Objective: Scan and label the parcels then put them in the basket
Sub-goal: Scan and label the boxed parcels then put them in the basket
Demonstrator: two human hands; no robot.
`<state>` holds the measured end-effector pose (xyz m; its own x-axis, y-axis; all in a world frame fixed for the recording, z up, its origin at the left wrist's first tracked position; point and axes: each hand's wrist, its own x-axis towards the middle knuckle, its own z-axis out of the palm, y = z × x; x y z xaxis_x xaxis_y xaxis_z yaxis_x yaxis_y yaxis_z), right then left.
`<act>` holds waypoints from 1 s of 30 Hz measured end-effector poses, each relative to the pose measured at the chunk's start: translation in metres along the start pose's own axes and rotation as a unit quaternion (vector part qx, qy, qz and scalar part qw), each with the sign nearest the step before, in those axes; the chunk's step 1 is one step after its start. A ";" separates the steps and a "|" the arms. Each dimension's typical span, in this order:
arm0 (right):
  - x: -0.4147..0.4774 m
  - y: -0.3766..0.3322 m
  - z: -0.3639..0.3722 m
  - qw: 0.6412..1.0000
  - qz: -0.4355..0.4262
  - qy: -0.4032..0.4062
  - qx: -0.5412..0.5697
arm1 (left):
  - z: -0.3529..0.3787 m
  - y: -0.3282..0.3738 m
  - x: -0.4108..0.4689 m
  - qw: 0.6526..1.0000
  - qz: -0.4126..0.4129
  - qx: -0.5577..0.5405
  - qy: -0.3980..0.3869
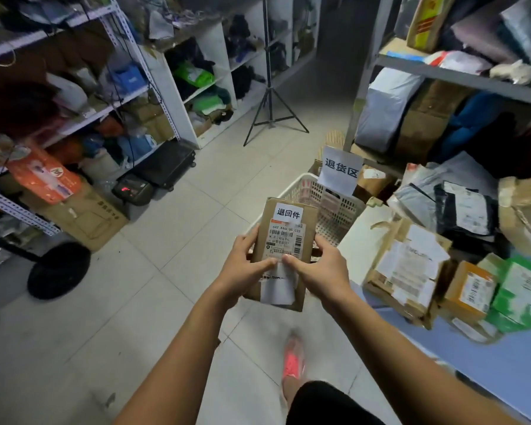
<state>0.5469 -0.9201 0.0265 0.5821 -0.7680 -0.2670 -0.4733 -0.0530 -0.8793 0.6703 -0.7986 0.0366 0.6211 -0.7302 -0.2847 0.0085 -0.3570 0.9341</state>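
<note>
A flat brown cardboard parcel (pixel 284 240) sits between both my hands, in front of the white plastic basket (pixel 334 207). It carries a white sticker with Chinese characters near its top, a barcode shipping label in the middle and a white slip at the bottom. My left hand (pixel 246 266) grips its left edge, thumb lying across the label. My right hand (pixel 319 268) holds the right edge, thumb pressing the same label. The basket stands on the floor beyond the parcel, a paper sign fixed above its rim.
A blue-topped table (pixel 488 372) at right bears several parcels, among them a taped brown box (pixel 408 268), an orange box (pixel 469 289) and a green packet (pixel 518 296). Shelving racks full of goods line both sides. A tripod (pixel 270 111) stands on the tiled floor ahead.
</note>
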 end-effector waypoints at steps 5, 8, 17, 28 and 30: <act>0.082 -0.008 0.043 0.999 0.032 -0.020 0.001 | -0.035 -0.011 0.082 0.998 -0.049 0.025 -0.009; 0.130 -0.012 0.059 0.999 0.052 -0.015 -0.002 | -0.048 -0.018 0.136 0.997 -0.064 0.039 -0.028; 0.265 0.018 0.105 0.986 0.158 0.048 0.020 | -0.061 -0.065 0.306 0.981 -0.073 0.082 -0.157; 0.427 0.161 0.191 0.944 0.268 0.162 0.103 | -0.022 -0.221 0.522 0.939 -0.088 0.180 -0.280; 0.452 0.205 0.212 0.940 0.279 0.158 0.119 | -0.012 -0.263 0.549 0.933 -0.090 0.193 -0.288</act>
<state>0.8534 -1.1431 -0.3577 0.0443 -0.7876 -0.6146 -0.4634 0.5288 -0.7111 1.0181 -1.0987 -0.3628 0.1106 -0.7909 -0.6019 -0.2810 -0.6058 0.7444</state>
